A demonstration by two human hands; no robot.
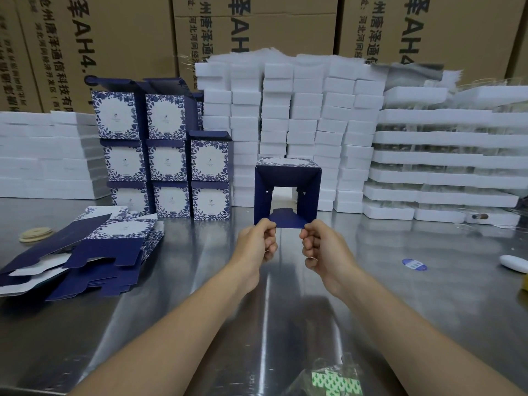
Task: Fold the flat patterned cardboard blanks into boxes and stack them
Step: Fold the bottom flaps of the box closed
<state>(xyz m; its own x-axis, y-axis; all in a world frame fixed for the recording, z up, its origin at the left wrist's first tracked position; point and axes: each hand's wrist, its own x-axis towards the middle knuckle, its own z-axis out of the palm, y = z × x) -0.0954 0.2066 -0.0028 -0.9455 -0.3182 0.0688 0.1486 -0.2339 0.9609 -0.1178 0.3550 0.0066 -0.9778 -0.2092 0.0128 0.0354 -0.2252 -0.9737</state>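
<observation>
Box (287, 190) held up, opened to a navy tube, see-through; left hand (258, 242) and right hand (323, 247) pinch near edge.

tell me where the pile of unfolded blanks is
In the head view, the pile of flat blanks lies on the steel table at the left, just in front of the stacked folded boxes.

Sideways black print is running down the left carton (94, 38): large "AH4." beside "沧州唐泽通信科技有", with smaller "河北河间经济开发区". The middle carton (254, 32) is showing "AH" and "地址:河北河间". The right carton (423, 24) is showing "AH4" and "州唐泽通信". Print on the stacked patterned boxes (167, 118) and the blue oval sticker (414, 264) is coming out too small to read.
</observation>
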